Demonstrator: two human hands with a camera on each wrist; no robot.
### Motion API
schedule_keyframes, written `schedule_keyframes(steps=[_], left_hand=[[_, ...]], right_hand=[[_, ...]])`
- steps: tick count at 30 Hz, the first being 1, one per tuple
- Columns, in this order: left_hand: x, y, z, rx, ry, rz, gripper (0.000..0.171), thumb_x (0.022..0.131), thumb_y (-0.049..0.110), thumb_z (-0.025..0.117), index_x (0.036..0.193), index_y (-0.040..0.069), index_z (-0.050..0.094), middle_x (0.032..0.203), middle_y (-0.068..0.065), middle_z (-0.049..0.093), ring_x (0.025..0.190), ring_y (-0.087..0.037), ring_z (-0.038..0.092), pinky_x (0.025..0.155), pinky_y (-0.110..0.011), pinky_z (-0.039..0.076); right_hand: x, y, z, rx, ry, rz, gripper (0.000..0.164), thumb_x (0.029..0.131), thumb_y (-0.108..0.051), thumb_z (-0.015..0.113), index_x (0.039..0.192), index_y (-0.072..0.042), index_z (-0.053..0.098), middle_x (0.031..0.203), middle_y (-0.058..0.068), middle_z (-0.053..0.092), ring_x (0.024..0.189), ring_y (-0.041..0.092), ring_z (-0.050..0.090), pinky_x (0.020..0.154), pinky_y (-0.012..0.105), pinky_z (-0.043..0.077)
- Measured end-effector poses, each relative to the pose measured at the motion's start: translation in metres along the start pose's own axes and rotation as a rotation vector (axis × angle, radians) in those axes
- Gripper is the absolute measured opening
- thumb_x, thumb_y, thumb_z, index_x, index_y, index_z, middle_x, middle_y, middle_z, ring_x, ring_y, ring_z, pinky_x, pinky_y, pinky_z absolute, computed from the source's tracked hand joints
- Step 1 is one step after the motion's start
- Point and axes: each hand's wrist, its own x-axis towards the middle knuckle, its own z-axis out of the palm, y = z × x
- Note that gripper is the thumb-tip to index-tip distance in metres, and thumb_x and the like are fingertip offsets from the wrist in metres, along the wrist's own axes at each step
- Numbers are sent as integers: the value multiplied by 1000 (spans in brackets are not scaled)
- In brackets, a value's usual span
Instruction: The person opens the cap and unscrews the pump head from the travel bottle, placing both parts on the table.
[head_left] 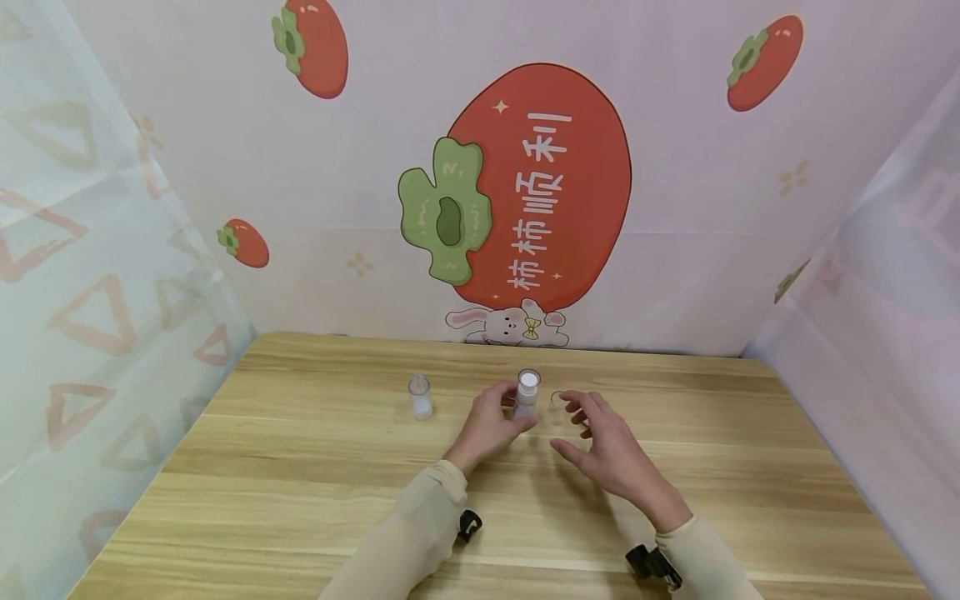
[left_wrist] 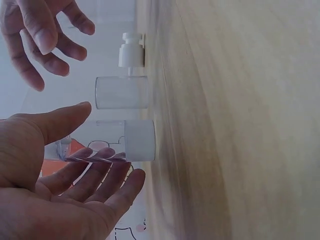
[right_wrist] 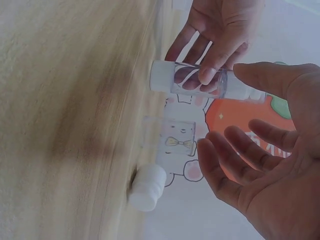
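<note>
A slim bottle (head_left: 528, 390), clear with a white base and a white part near its top, stands upright on the table. My left hand (head_left: 487, 427) loosely holds it, thumb in front and fingers behind, tips showing through the clear wall in the right wrist view. To its right stands a clear cap (left_wrist: 122, 93). Beyond that cap, a small white pump-like top (right_wrist: 148, 187) shows in both wrist views; in the head view I cannot make it out. My right hand (head_left: 611, 450) hovers near these pieces, fingers spread and loosely bent, holding nothing.
A second small clear bottle (head_left: 421, 397) with a white lower part stands to the left. The wooden table (head_left: 300, 475) meets a printed cloth backdrop (head_left: 360, 292) behind and cloth at both sides.
</note>
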Motion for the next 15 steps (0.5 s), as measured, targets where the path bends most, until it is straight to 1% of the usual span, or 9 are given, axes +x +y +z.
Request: schedule_keyframes(steps=[6,11,15], left_hand=[[3,-3,3,-3,27,27,39,87,4,79,123,-4,64,114,-15,68,106,-29,65,93,-43,54],[3,-3,4,-25,31,20,37,88,3,78,122,-3,65,113,-15,68,105,-28,65,91,-43,55],[2,-2,3,-27,26,16,36,89,4,78,122,-3,65,113,-14,68,105,-27,65,91,-41,56]], right_hand=[[0,0,-1,77,-1,14,63,83,-8,84,138,-6,52,115,11,58,98,33,63,77,40,58],[0,1,-1,127,-4,33,64,83,-8,84,138,-6,52,115,12,59,100,34,63,77,40,58],[1,3,-1,170,-9,61,64,84,-9,84,139,-7,52,117,14,60,102,35,63,78,43,58]])
